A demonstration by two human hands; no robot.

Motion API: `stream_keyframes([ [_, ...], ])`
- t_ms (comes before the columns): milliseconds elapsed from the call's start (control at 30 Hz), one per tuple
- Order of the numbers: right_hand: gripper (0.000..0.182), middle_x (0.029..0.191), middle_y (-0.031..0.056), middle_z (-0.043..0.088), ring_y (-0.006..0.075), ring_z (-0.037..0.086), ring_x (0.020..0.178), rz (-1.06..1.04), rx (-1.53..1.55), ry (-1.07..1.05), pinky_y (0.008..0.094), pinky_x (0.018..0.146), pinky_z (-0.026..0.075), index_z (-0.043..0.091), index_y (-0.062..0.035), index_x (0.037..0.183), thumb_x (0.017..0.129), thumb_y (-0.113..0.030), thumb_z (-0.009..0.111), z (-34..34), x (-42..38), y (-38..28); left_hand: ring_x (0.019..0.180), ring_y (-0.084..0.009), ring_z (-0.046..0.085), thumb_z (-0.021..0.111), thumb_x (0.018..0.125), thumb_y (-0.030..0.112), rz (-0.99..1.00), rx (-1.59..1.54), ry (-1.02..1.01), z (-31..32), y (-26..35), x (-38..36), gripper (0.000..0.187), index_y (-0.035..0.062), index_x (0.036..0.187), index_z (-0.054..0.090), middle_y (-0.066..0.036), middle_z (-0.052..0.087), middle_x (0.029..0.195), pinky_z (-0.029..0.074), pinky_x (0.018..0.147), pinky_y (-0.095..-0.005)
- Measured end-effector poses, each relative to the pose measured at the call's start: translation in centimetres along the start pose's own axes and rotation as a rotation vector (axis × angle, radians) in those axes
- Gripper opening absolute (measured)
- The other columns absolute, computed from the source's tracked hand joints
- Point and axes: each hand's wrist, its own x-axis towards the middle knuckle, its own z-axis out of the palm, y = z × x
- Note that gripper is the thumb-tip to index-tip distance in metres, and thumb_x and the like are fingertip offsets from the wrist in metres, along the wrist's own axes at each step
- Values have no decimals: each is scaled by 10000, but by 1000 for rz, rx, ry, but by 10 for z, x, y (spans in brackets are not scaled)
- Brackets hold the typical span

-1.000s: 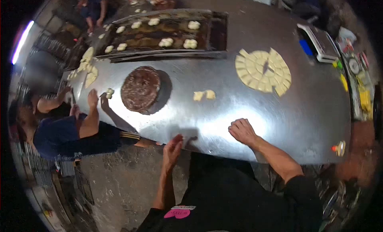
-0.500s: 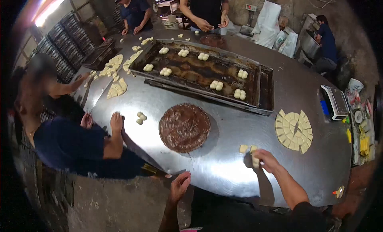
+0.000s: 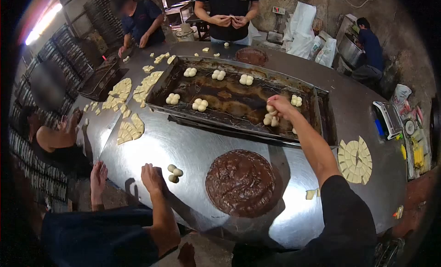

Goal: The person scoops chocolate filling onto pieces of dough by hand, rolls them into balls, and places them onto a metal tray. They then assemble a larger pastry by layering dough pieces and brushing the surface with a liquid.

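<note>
My right hand reaches over the large dark baking tray, its fingers closed on a pale dough ball. Right below the fingertips sits a cluster of dough balls on the tray floor. Other clusters, such as the one at the tray's left, stand in loose rows, and one is partly hidden behind my forearm. My left hand is out of view. Between me and the tray lies a round mound of glossy brown paste. Cut dough pieces lie by my right sleeve.
A round of sliced dough and a scale are on the right. At left, a co-worker's hands are beside several dough balls. More cut dough lies beyond. Other people stand around the metal table's far side.
My right hand has moved from the near table edge up over the tray, carrying dough. My left hand has dropped out of view. The view has shifted, and the left co-worker appears closer.
</note>
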Motion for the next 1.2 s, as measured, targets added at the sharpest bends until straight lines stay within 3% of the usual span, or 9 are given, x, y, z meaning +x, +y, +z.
stream_keyframes([
  [267, 301, 929, 142, 668, 259, 655, 813, -154, -718, 399, 374, 712, 515, 638, -56, 996, 744, -217, 670, -16, 101, -12, 818, -249, 541, 557, 775, 106, 300, 245, 31, -22, 16, 78, 73, 70, 711, 553, -74, 538, 757, 455, 738, -385],
  [433, 359, 1082, 197, 634, 346, 584, 1038, -89, -953, 383, 422, 895, 453, 631, -76, 1094, 828, -316, 604, -9, 146, 5, 777, -182, 566, 595, 750, 121, 505, 205, -84, -74, 110, 64, 65, 91, 700, 567, -35, 545, 726, 469, 704, -314],
  [500, 492, 1359, 190, 455, 372, 482, 1169, -262, -1142, 186, 477, 958, 413, 469, -83, 1329, 935, -378, 449, -15, 152, 18, 690, -189, 550, 616, 741, 133, 580, 151, -174, -88, 133, 51, 68, 81, 732, 574, -31, 526, 713, 464, 651, -292],
  [700, 555, 1270, 164, 550, 345, 523, 1148, -320, -914, 170, 422, 977, 405, 483, -63, 1322, 950, -455, 359, -45, 109, 8, 710, -188, 575, 595, 783, 108, 438, 195, -126, -89, 114, 46, 72, 37, 796, 586, -73, 566, 783, 480, 654, -307],
  [933, 448, 1134, 174, 622, 314, 586, 1046, -240, -640, 131, 398, 869, 453, 586, -42, 1178, 929, -393, 466, -29, -3, 30, 733, -188, 604, 571, 832, 78, 137, 130, -34, -53, 73, 42, 104, -14, 870, 601, -123, 612, 864, 498, 657, -326],
  [1100, 415, 1221, 181, 568, 347, 520, 1149, -7, -410, 141, 434, 950, 403, 556, -37, 1225, 930, -302, 437, -31, 1, 40, 749, -187, 625, 554, 868, 57, -435, -991, -235, -95, 205, -159, 134, -50, 923, 611, -158, 646, 922, 510, 659, -339],
  [1133, 399, 1269, 176, 533, 339, 504, 1172, 36, -358, 124, 430, 964, 398, 535, -40, 1252, 927, -248, 433, -30, 8, 49, 753, -187, 629, 550, 875, 53, -421, -1178, -368, -109, 236, -180, 140, -57, 934, 613, -165, 652, 933, 513, 659, -342],
  [1167, 393, 1316, 171, 498, 331, 488, 1194, 79, -307, 106, 426, 978, 392, 514, -44, 1278, 925, -193, 429, -30, 11, 54, 945, -214, 618, 629, 808, -14, -343, -1152, -424, -124, 294, -109, 254, -4, 1061, 652, -114, 657, 1002, 492, 848, -313],
  [1200, 414, 1362, 158, 456, 318, 470, 1218, 133, -299, 101, 416, 1000, 391, 491, -50, 1302, 899, -98, 410, -29, -4, 41, 920, -210, 631, 632, 807, -17, 31, -1318, -305, -120, 316, -61, 260, -5, 1066, 646, -116, 666, 1007, 504, 795, -317],
])
